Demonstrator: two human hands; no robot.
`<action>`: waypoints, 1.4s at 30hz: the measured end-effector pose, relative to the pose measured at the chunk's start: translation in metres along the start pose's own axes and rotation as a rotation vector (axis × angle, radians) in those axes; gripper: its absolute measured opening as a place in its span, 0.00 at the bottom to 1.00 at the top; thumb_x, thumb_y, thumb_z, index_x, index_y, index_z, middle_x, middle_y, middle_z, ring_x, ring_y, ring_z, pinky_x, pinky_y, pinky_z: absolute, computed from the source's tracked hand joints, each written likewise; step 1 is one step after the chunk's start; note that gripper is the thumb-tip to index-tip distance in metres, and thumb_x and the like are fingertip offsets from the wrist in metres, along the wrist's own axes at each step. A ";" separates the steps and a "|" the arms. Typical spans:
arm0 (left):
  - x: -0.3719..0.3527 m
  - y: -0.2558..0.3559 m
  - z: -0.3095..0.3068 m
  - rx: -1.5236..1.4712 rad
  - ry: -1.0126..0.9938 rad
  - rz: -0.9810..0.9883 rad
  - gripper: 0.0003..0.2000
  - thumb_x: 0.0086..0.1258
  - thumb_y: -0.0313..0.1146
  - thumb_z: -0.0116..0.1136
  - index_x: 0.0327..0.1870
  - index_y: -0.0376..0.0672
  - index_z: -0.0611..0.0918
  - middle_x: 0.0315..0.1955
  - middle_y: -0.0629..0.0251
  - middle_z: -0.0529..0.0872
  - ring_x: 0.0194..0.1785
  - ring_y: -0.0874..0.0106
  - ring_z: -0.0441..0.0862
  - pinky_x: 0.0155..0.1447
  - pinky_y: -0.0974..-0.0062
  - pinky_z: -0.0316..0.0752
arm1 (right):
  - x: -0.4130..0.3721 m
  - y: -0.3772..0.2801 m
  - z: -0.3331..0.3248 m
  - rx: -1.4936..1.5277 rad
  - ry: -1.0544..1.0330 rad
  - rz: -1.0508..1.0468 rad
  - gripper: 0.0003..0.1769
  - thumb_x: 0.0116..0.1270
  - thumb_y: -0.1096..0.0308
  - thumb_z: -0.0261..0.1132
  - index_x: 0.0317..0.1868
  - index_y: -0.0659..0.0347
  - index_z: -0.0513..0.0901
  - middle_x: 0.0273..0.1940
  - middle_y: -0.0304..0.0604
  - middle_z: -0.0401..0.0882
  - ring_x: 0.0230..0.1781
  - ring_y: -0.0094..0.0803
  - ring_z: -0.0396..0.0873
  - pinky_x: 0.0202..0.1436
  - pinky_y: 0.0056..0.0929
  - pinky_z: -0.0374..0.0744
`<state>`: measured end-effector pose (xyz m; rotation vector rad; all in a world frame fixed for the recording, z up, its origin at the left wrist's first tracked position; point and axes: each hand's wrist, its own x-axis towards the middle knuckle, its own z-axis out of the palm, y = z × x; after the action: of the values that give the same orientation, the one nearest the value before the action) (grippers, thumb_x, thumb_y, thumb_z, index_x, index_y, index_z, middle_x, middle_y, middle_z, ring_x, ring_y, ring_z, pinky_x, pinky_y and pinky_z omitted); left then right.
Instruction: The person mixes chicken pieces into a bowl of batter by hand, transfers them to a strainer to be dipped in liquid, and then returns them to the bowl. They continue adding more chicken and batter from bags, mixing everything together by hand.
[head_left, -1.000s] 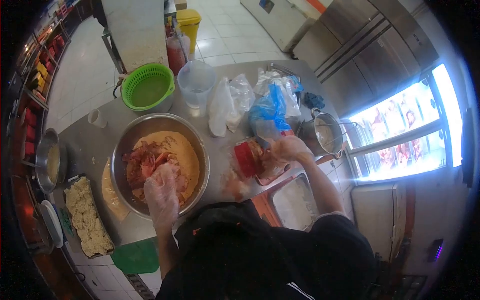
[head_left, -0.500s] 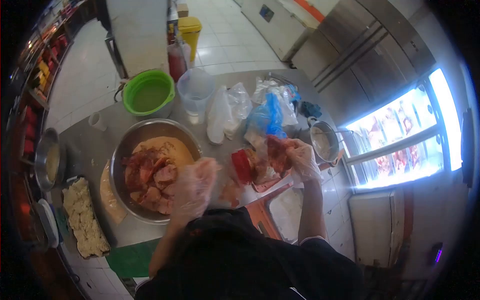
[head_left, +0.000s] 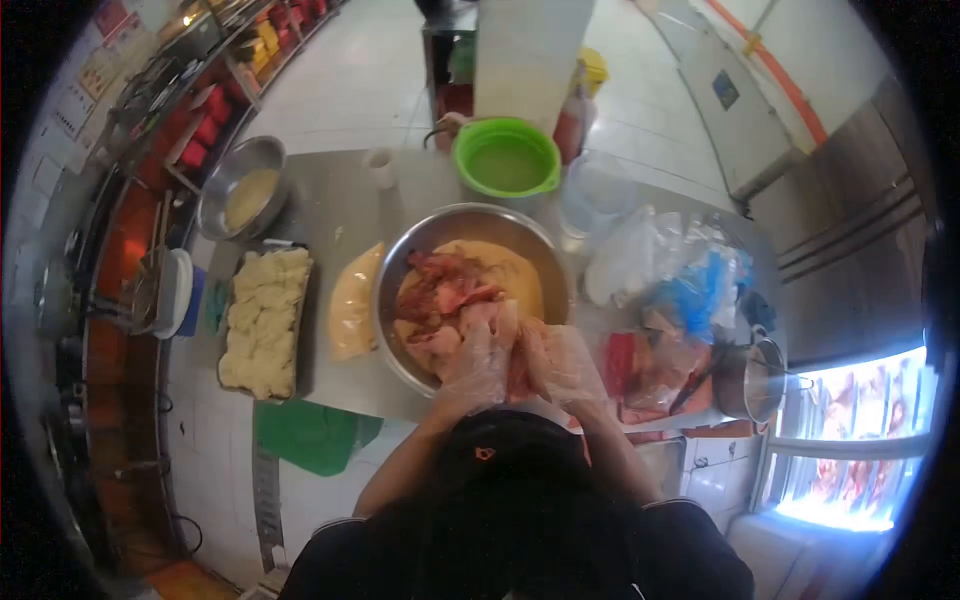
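Note:
Both hands wear clear plastic gloves and are close together over the front right of a large steel bowl [head_left: 388,275]. My left hand [head_left: 483,350] has its fingers bent around a piece of raw meat [head_left: 518,378] that shows between the hands. My right hand [head_left: 560,362] closes on the other side of that meat, near the bowl's rim; its fingertips are partly hidden. Inside the bowl, dark red and pale raw meat pieces [head_left: 440,285] lie on an orange-tan powder or batter [head_left: 525,280].
Left of the bowl are a bag of orange powder [head_left: 355,305], a tray of pale dough-like food [head_left: 265,325] and a steel bowl [head_left: 215,205]. Behind stands a green basin [head_left: 507,158] beside a clear bucket [head_left: 597,195]. Plastic bags [head_left: 700,285], meat [head_left: 665,365] and a pot [head_left: 752,380] lie right.
My right hand has come left from the meat at the right to the bowl. My left hand has moved in over the bowl's meat. The view has turned rightward in the frame.

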<state>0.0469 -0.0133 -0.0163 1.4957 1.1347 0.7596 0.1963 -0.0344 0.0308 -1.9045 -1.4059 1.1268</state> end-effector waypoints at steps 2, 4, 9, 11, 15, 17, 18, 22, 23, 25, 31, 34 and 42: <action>-0.009 -0.005 -0.021 -0.112 -0.004 -0.117 0.29 0.90 0.57 0.43 0.68 0.37 0.78 0.61 0.57 0.83 0.66 0.63 0.78 0.74 0.64 0.69 | 0.006 0.014 0.021 -0.086 -0.101 0.023 0.27 0.86 0.51 0.46 0.48 0.68 0.83 0.38 0.62 0.85 0.42 0.55 0.85 0.45 0.50 0.80; -0.008 -0.035 -0.024 -0.353 -0.054 -0.192 0.30 0.89 0.57 0.46 0.71 0.36 0.77 0.62 0.58 0.83 0.67 0.67 0.77 0.74 0.66 0.69 | 0.007 0.016 0.031 -0.151 -0.161 -0.010 0.27 0.86 0.51 0.42 0.54 0.66 0.80 0.47 0.69 0.85 0.51 0.67 0.84 0.54 0.56 0.80; -0.016 -0.084 -0.032 -0.275 0.104 -0.091 0.27 0.89 0.54 0.48 0.66 0.36 0.80 0.55 0.64 0.85 0.59 0.69 0.79 0.70 0.69 0.72 | -0.006 -0.011 0.050 -0.058 -0.179 0.037 0.25 0.86 0.56 0.39 0.57 0.65 0.77 0.49 0.70 0.85 0.54 0.68 0.83 0.59 0.58 0.77; -0.016 -0.095 -0.038 -0.254 0.088 -0.081 0.25 0.90 0.51 0.46 0.65 0.35 0.80 0.55 0.62 0.84 0.59 0.69 0.79 0.69 0.68 0.73 | -0.005 -0.020 0.053 -0.007 -0.198 0.133 0.23 0.85 0.57 0.40 0.58 0.65 0.77 0.49 0.69 0.86 0.54 0.68 0.83 0.60 0.58 0.77; -0.009 -0.052 -0.057 -0.162 0.011 -0.118 0.22 0.92 0.47 0.44 0.60 0.34 0.81 0.55 0.59 0.85 0.58 0.69 0.80 0.65 0.67 0.75 | 0.005 0.012 0.082 0.097 -0.159 0.261 0.27 0.84 0.50 0.44 0.57 0.62 0.81 0.46 0.65 0.86 0.51 0.59 0.86 0.58 0.52 0.80; -0.007 -0.039 -0.059 -0.109 -0.001 -0.137 0.21 0.92 0.46 0.44 0.56 0.35 0.82 0.50 0.61 0.87 0.55 0.70 0.81 0.63 0.68 0.76 | 0.006 0.009 0.086 0.215 -0.130 0.295 0.26 0.83 0.51 0.46 0.55 0.63 0.83 0.46 0.64 0.87 0.50 0.56 0.87 0.56 0.51 0.81; -0.007 -0.051 -0.062 -0.052 -0.006 -0.098 0.21 0.92 0.46 0.44 0.54 0.36 0.83 0.49 0.61 0.87 0.53 0.71 0.82 0.62 0.69 0.76 | 0.005 0.005 0.085 0.286 -0.105 0.313 0.24 0.83 0.53 0.48 0.54 0.64 0.83 0.46 0.64 0.87 0.49 0.55 0.87 0.55 0.51 0.81; 0.005 -0.093 -0.058 -0.037 -0.038 -0.096 0.23 0.92 0.48 0.42 0.49 0.37 0.83 0.42 0.61 0.87 0.48 0.71 0.82 0.56 0.69 0.77 | 0.010 0.038 0.100 -0.039 -0.043 -0.023 0.17 0.78 0.61 0.57 0.54 0.65 0.82 0.48 0.62 0.87 0.49 0.50 0.88 0.54 0.50 0.83; 0.004 -0.070 -0.058 -0.059 0.004 -0.110 0.23 0.92 0.49 0.42 0.49 0.37 0.83 0.41 0.62 0.87 0.47 0.71 0.82 0.56 0.69 0.77 | 0.010 0.037 0.100 -0.025 -0.026 -0.028 0.16 0.75 0.63 0.61 0.56 0.65 0.81 0.49 0.62 0.87 0.50 0.51 0.88 0.54 0.50 0.83; 0.009 -0.066 -0.061 -0.071 0.000 -0.158 0.25 0.90 0.53 0.42 0.52 0.37 0.83 0.41 0.64 0.86 0.46 0.70 0.82 0.55 0.67 0.77 | 0.014 0.032 0.104 0.207 -0.001 0.060 0.18 0.73 0.62 0.62 0.56 0.65 0.81 0.51 0.62 0.87 0.52 0.53 0.87 0.55 0.50 0.83; 0.028 -0.074 -0.058 -0.168 0.103 -0.081 0.25 0.90 0.53 0.44 0.51 0.35 0.81 0.43 0.57 0.85 0.47 0.63 0.81 0.57 0.63 0.76 | 0.031 0.030 0.095 0.468 0.086 0.007 0.28 0.80 0.48 0.55 0.58 0.68 0.81 0.58 0.64 0.84 0.58 0.59 0.84 0.58 0.50 0.83; 0.032 -0.024 -0.057 0.441 0.269 0.067 0.24 0.89 0.50 0.45 0.50 0.32 0.80 0.44 0.50 0.85 0.46 0.55 0.81 0.56 0.58 0.75 | 0.031 0.022 0.053 0.235 0.168 0.065 0.30 0.80 0.47 0.56 0.61 0.68 0.80 0.55 0.62 0.86 0.56 0.60 0.85 0.56 0.50 0.84; 0.045 0.003 -0.053 0.675 0.122 0.294 0.24 0.84 0.49 0.50 0.68 0.38 0.71 0.66 0.47 0.71 0.68 0.50 0.67 0.70 0.54 0.64 | -0.033 -0.014 -0.016 0.302 0.086 -0.033 0.16 0.73 0.57 0.70 0.50 0.62 0.89 0.46 0.57 0.90 0.47 0.48 0.90 0.54 0.44 0.84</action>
<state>0.0154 0.0477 -0.0052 2.2408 1.3582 0.7022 0.1986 -0.0599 0.0602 -1.6886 -1.1437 1.1548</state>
